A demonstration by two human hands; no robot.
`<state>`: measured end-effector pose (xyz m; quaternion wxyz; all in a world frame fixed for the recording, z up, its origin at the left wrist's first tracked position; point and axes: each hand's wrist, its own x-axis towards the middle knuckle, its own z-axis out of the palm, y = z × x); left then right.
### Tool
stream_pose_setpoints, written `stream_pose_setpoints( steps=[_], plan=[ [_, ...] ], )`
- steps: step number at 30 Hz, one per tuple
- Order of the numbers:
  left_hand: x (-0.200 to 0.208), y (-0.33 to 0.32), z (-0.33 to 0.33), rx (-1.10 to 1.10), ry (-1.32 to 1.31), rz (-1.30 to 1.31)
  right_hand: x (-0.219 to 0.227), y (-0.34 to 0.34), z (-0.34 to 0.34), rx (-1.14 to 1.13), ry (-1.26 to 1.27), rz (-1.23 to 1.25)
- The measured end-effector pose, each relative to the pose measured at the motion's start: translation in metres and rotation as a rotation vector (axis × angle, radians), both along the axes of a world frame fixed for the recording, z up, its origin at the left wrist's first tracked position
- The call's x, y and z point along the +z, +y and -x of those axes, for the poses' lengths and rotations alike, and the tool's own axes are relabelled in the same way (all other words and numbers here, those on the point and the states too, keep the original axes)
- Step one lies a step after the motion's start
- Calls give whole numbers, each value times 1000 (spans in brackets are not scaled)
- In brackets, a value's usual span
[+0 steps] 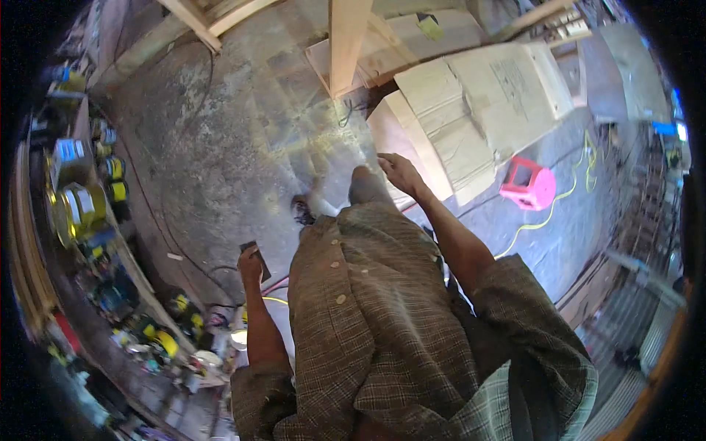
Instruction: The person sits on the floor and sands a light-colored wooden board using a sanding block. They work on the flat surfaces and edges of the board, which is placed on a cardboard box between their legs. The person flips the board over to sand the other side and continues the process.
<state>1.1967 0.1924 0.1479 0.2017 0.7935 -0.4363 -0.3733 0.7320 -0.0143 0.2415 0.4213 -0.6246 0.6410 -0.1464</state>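
My left hand [250,266], low on the left side of my body, is closed on a dark flat rectangular piece [263,262]; its exact kind is not clear. My right hand [401,175] reaches forward beside my knee, fingers loosely stretched and apart, with nothing visible in them. Beneath and beside it lies a pale wooden panel [401,140], partly covered by a brown cardboard sheet [478,103]. Whether the fingers touch the panel cannot be told.
A pink plastic stool [540,187] stands right of the cardboard, near a yellow cord [540,224]. An upright wooden post [348,48] rises ahead. Along the left, a long wooden shelf [132,272] bears cans and power tools. Dark cables cross the concrete floor [184,132].
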Motion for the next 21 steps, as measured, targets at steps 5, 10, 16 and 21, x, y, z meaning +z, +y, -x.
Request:
stream_pose_setpoints(
  steps=[5,10,16,21],
  plan=[
    [71,-165,-8,-112,-50,-111,5,29,-8,-79,87,-201],
    [113,-304,75,-68,180,-148,-62,-19,-13,-219,-101,65],
    [100,-396,143,-24,764,-244,-87,-158,-41,-714,-452,-14],
    [58,-437,150,-49,893,-629,-176,-240,-54,-1045,-371,-151]
  ],
)
